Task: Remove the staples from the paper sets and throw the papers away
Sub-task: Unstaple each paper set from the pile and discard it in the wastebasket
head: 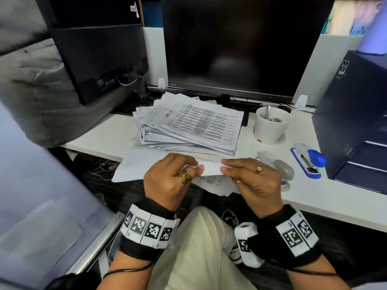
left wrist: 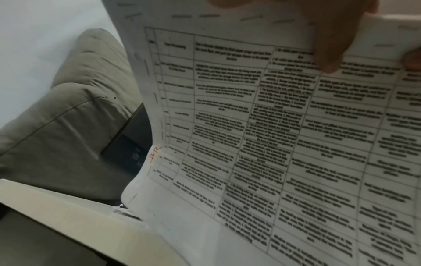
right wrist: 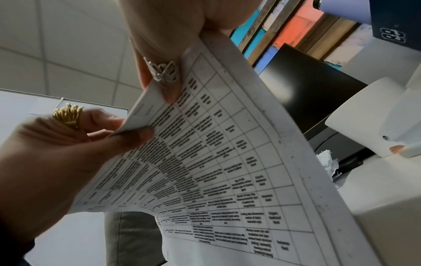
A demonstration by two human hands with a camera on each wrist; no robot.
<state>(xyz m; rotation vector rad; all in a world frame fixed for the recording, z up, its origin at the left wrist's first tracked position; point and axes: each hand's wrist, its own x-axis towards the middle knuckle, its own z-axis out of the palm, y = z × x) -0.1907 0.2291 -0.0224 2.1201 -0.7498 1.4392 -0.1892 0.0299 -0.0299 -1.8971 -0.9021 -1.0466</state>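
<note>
A stapled paper set (head: 210, 167) with a printed table is held over the desk's near edge between both hands. My left hand (head: 195, 165), wearing gold rings, pinches its edge from the left. My right hand (head: 224, 165) pinches the same edge from the right. In the left wrist view the paper set (left wrist: 250, 144) fills the frame, with several staples (left wrist: 207, 15) in a row along its top margin and more down its left side. In the right wrist view the right fingers (right wrist: 164, 77) and the left hand (right wrist: 68, 144) grip the curved paper set (right wrist: 227, 162).
A tall stack of printed papers (head: 188, 124) lies behind the hands. To the right stand a white cup (head: 272, 124) holding metal bits, a grey stapler-like tool (head: 278, 166), a blue stapler (head: 310, 160) and a dark blue drawer box (head: 356, 122). A monitor (head: 240, 45) stands at the back.
</note>
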